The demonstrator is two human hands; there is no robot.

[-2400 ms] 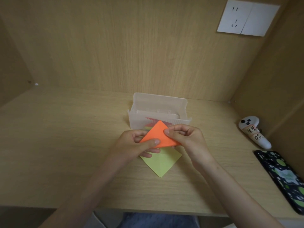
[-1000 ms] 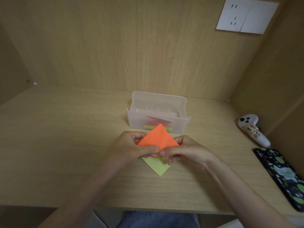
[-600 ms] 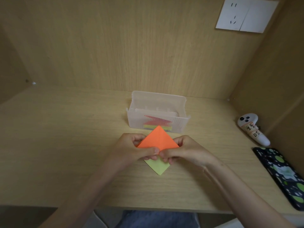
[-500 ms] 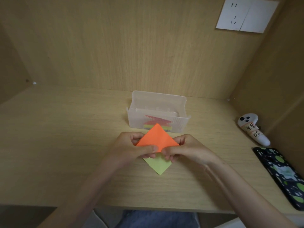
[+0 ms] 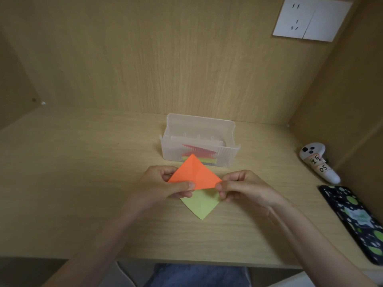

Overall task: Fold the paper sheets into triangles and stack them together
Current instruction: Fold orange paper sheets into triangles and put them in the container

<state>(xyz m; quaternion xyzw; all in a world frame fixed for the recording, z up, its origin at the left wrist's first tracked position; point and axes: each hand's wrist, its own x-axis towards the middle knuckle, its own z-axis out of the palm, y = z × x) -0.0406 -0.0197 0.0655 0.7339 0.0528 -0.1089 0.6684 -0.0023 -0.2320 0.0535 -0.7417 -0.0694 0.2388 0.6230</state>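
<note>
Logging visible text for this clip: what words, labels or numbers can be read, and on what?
"05" (or "DS"): handwritten on the lower tape label of the white controller.
Its upper tape label: handwritten, too blurred to read.
No text seen on the wall socket, phone case or plastic box.

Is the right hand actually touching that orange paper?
Touching. The head view shows the right hand pinching the orange paper at its right corner, thumb on top.

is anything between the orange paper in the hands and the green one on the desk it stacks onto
Nothing visible. The left hand and right hand pinch the orange paper over the green paper; only their own lower fingers overlap its upper edges.
</note>
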